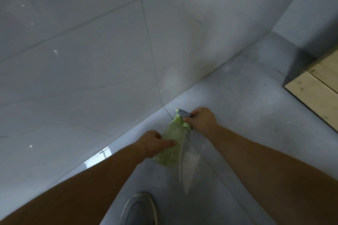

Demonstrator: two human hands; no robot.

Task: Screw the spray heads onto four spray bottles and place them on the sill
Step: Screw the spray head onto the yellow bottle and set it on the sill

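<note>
Spray head going on, mid-air over the floor
Left hand [155,143] grips green bottle [170,146], right hand [200,119] pinches spray head [182,115]; tilted start could cross-thread

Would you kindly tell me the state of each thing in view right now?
spray bottle: tilted, held in both hands.
spray head: at the bottle's neck; tightness unclear.
left hand: grips the bottle's body.
right hand: grips the spray head.
shoe: flat on the floor.
</note>
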